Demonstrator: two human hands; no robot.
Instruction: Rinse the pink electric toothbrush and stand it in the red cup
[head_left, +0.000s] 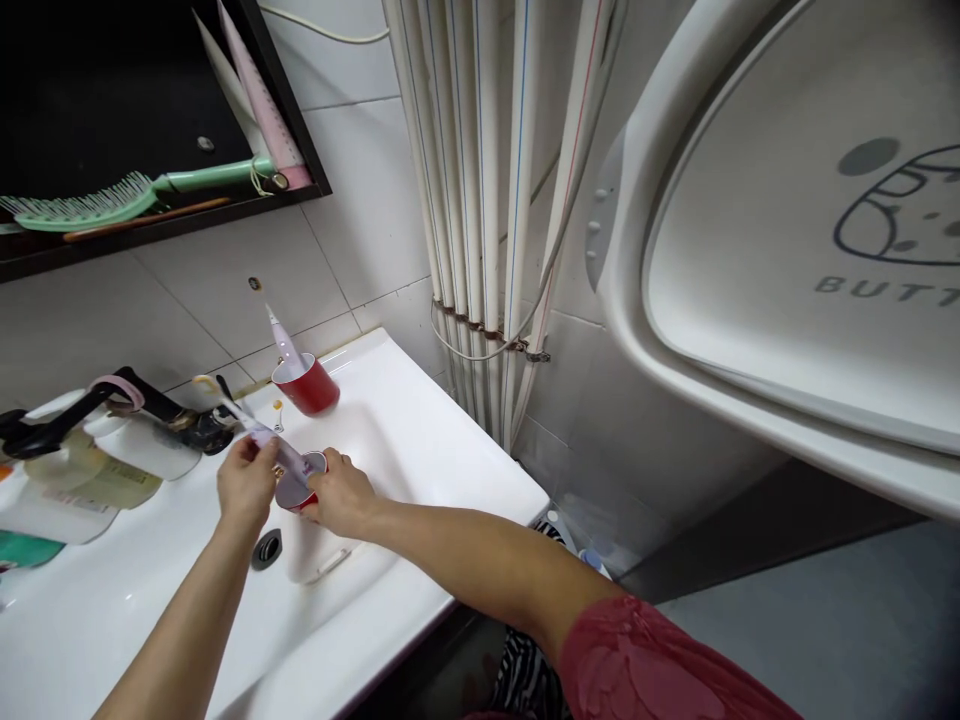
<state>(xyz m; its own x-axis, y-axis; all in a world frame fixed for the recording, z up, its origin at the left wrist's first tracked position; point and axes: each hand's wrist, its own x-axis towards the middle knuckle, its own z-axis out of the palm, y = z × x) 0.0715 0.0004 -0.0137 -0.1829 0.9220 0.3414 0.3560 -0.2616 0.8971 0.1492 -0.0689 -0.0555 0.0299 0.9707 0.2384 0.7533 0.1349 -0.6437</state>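
My left hand (249,481) is closed on a pale purple electric toothbrush (288,460), whose lower end is inside a red cup (289,492). The brush tilts up and to the left, its head near the tap. Around the right side of that cup, my right hand (343,494) is wrapped, holding it over the sink basin (382,470). Behind, on the sink's back ledge, stands a second red cup (319,388) with another light purple toothbrush (283,340) leaning in it.
Several pump bottles (124,460) crowd the left of the sink beside a black tap (210,428). A dark shelf (319,170) above holds a green hairbrush (202,180) and a pink tube (259,90). White pipes (487,180) run down the corner; a white plastic basin (750,300) hangs at right.
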